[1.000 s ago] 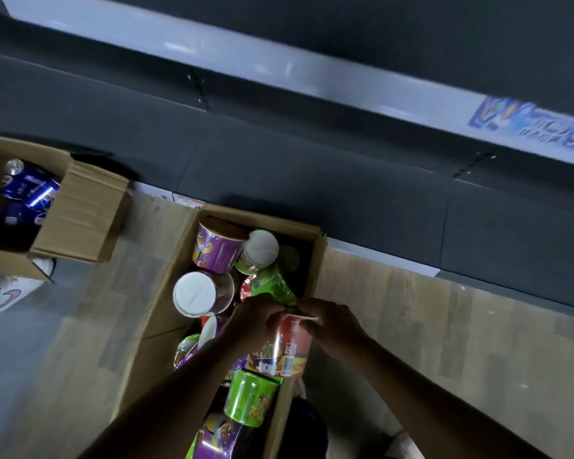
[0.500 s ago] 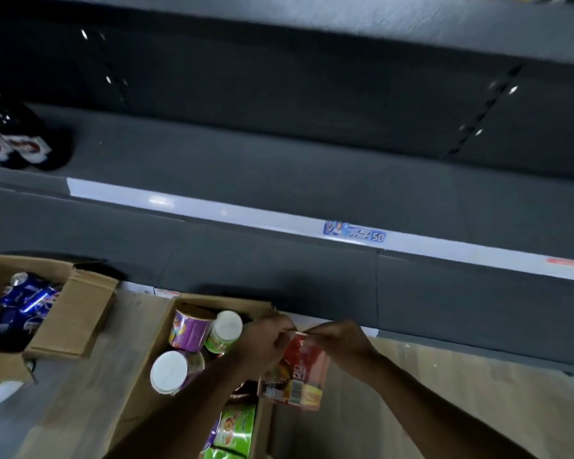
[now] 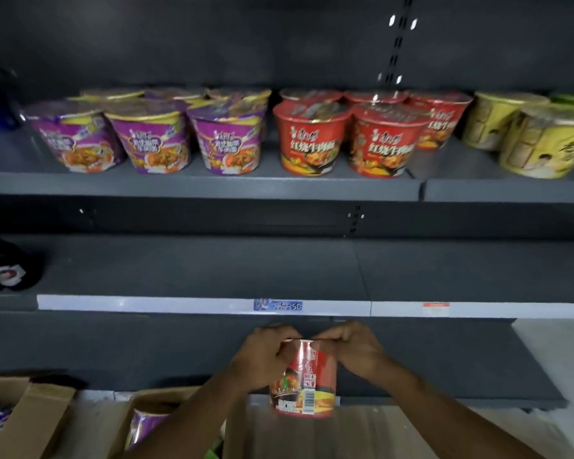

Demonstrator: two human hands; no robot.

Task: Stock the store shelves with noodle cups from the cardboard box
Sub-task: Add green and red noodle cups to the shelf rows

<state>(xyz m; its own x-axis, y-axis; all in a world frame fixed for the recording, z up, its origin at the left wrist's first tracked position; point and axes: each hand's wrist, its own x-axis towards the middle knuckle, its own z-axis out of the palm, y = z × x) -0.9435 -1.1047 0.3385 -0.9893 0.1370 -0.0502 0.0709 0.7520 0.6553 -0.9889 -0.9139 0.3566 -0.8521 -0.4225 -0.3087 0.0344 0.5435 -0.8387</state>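
Red cup (image 3: 304, 379) is rising out of box (image 3: 146, 397), left hand (image 3: 262, 357) and right hand (image 3: 352, 351) both gripping its top rim; middle shelf (image 3: 196, 270) sitting nearly bare, purple cup (image 3: 146, 425) waiting in box.

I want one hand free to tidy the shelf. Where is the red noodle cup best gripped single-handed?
Probably around the middle of the red noodle cup, wrapping from the right: it is held upright, its slim round wall is bare there, while the left hand and right hand crowd its rim.
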